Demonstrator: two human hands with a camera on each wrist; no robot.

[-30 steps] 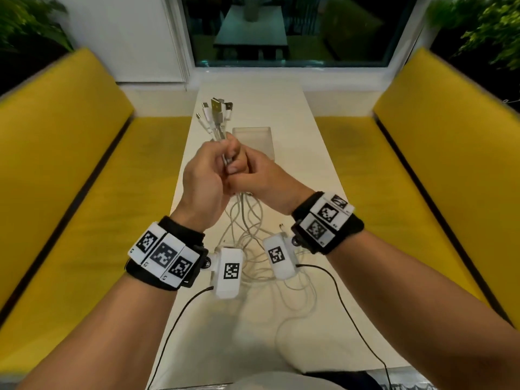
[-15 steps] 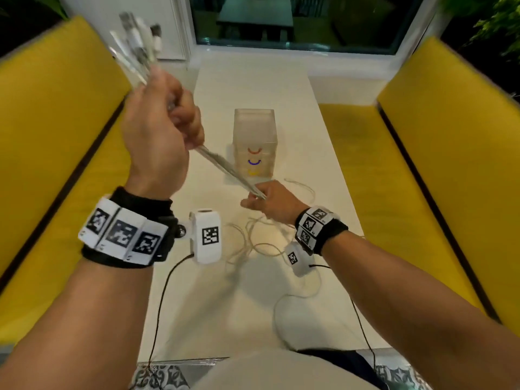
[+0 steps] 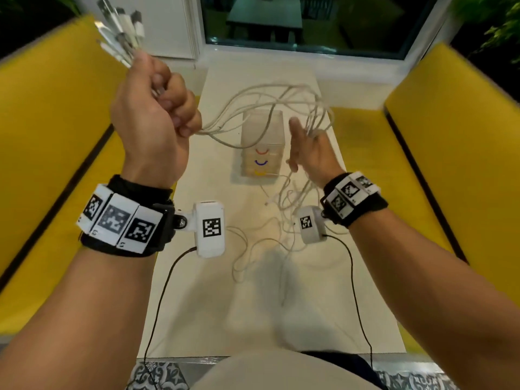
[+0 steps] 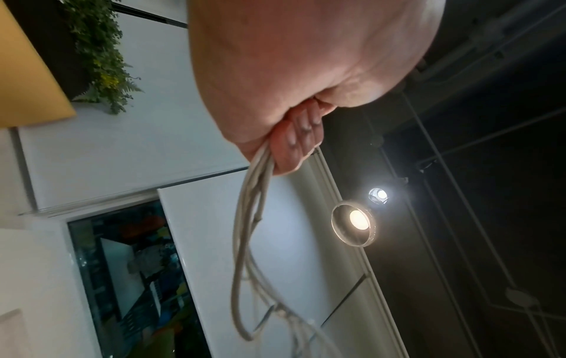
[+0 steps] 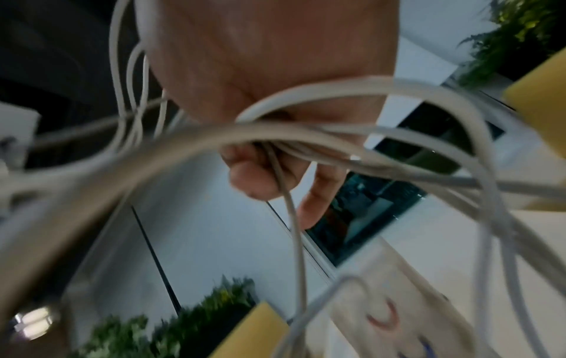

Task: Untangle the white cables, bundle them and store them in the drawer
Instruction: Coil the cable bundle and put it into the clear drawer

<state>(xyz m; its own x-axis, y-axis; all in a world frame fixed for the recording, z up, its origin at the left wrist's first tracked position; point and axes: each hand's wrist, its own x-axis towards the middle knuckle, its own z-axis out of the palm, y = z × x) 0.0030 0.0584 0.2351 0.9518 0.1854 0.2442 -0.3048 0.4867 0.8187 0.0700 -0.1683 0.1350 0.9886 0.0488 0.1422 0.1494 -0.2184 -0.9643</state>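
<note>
Yellow benches [image 3: 50, 130] flank a pale table [image 3: 253, 311] bearing a small drawer unit [image 3: 261, 161]. White cables [image 3: 261, 99] are gripped at the plug ends by the raised left hand [image 3: 152, 119]; their limp, light, snag-prone lengths are draped over the right hand [image 3: 312, 153], whose fingers are loosely spread. Holding is best done near the plugs.

White cables [image 3: 261, 108] looped above drawer unit [image 3: 261, 147]

The white cables [image 3: 261, 97] looked smooth, rubbery plastic with metal plug tips; the drawer unit [image 3: 263, 153] was frosted translucent plastic; the table [image 3: 253, 305] matt.
</note>
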